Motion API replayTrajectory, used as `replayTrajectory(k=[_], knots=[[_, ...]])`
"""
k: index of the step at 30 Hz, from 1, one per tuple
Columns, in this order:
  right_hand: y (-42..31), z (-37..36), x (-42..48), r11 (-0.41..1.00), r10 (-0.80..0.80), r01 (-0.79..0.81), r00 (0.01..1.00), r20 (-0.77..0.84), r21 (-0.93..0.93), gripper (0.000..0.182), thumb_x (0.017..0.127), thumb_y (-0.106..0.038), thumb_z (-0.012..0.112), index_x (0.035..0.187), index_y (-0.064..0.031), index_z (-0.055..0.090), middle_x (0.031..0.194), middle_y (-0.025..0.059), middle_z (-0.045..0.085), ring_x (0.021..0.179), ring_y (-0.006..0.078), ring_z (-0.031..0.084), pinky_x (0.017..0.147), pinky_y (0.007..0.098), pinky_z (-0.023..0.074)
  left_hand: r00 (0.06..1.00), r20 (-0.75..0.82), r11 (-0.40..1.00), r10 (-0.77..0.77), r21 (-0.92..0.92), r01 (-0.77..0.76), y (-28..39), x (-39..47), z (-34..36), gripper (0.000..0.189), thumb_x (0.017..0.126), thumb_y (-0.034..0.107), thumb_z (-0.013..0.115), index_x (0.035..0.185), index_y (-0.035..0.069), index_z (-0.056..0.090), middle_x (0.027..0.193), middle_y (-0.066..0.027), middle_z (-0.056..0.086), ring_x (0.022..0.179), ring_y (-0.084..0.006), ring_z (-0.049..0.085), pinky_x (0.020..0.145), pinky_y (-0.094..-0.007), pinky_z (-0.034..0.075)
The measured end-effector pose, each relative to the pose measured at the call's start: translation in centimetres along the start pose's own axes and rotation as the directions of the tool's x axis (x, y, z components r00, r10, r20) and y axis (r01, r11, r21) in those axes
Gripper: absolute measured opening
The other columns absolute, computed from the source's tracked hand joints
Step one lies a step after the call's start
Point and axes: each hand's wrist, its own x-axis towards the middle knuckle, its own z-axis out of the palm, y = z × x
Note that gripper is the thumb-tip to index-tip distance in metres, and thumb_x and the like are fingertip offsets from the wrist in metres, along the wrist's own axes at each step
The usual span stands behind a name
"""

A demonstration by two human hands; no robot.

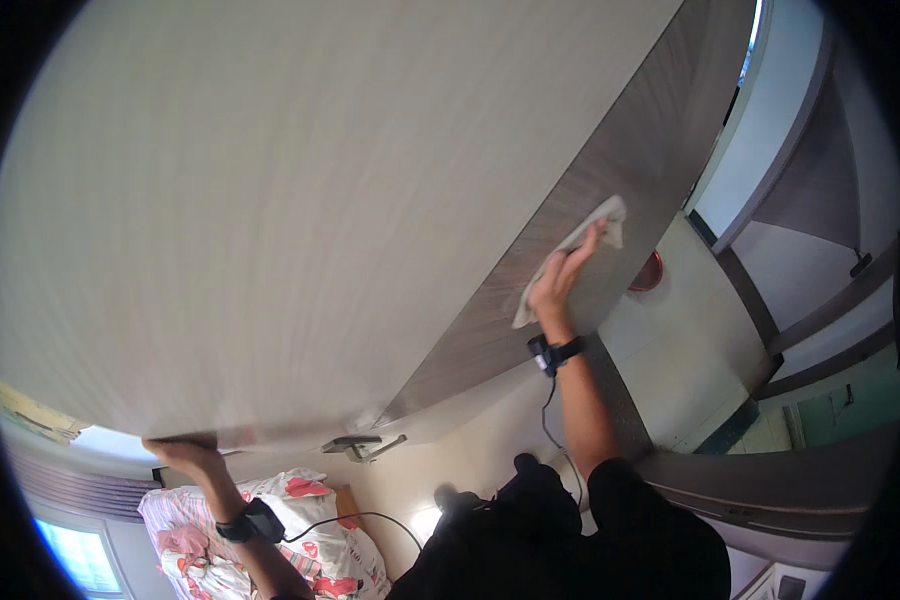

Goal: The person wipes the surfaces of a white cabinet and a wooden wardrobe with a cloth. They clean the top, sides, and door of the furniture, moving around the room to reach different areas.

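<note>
A large wood-grain door [292, 210] fills most of the view, pale grey with a darker diagonal section [645, 142] on the right. My right hand [562, 277] presses an off-white cloth [611, 214] flat against that darker section, palm over it and fingers pointing up and right. At the lower left, my left hand [187, 456] grips the door's edge; some of its fingers are hidden. Between the two hands, a metal lever handle [364, 448] sticks out near the edge of the door.
A bed [285, 510] with red-and-white patterned bedding stands at lower left, near a purple curtain [82, 480] and a window [79, 555]. A red bucket or basin [647, 271] is on the tiled floor [675, 330], partly behind the door. Cables [367, 515] run from both wrist devices.
</note>
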Motion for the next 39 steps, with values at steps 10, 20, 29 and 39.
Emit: replayTrajectory(k=[10, 20, 29, 39], knots=[[17.7, -6.1, 5.4, 0.918, 0.394, -0.397, 0.915, -0.088, -0.017, 0.067, 0.097, -0.043, 0.025, 0.145, 0.0023, 0.011, 0.153, 0.0203, 0.008, 0.142, 0.0308, 0.007, 0.114, 0.0380, 0.0053, 0.999, -0.019, 0.999, -0.039, -0.020, 0.039, 1.5, 1.2, -1.0, 0.045, 0.093, 0.031, 0.034, 0.121, 0.001, 0.050, 0.116, -0.0133, 0.055, 0.103, -0.0305, 0.056, 0.085, -0.0438, 0.050], [5.4, -0.7, -5.7, 0.846, 0.534, -0.530, 0.837, -0.123, 0.067, 0.075, 0.097, -0.051, 0.023, 0.145, 0.0028, 0.002, 0.153, 0.0211, -0.001, 0.142, 0.0314, 0.002, 0.115, 0.0402, 0.0013, 1.000, -0.003, 0.999, -0.030, -0.025, 0.030, 1.5, -0.5, 0.8, 0.049, 0.093, 0.038, 0.032, 0.122, 0.002, 0.048, 0.117, -0.0113, 0.054, 0.103, -0.0300, 0.057, 0.084, -0.0426, 0.051], [-25.5, 8.7, -15.4, 0.877, 0.479, -0.477, 0.878, -0.022, 0.057, 0.070, 0.097, -0.035, 0.028, 0.143, 0.0096, 0.001, 0.150, 0.0289, -0.003, 0.140, 0.0422, -0.002, 0.111, 0.0504, -0.0016, 0.966, 0.230, 0.958, -0.116, -0.232, 0.170, 1.2, -2.0, 1.2, 0.040, 0.095, 0.035, 0.036, 0.114, 0.005, 0.052, 0.111, -0.0067, 0.057, 0.104, -0.0210, 0.053, 0.088, -0.0346, 0.044], [-33.8, 12.5, -29.1, 0.741, 0.661, -0.670, 0.739, 0.126, 0.045, 0.069, 0.097, -0.029, 0.026, 0.137, 0.0182, -0.004, 0.147, 0.0343, -0.010, 0.138, 0.0465, -0.004, 0.112, 0.0474, 0.0000, 0.805, 0.588, 0.951, -0.078, -0.198, 0.237, 0.2, -1.4, 0.1, 0.048, 0.099, 0.036, 0.030, 0.128, -0.001, 0.043, 0.127, -0.0111, 0.047, 0.118, -0.0198, 0.041, 0.103, -0.0341, 0.027]])
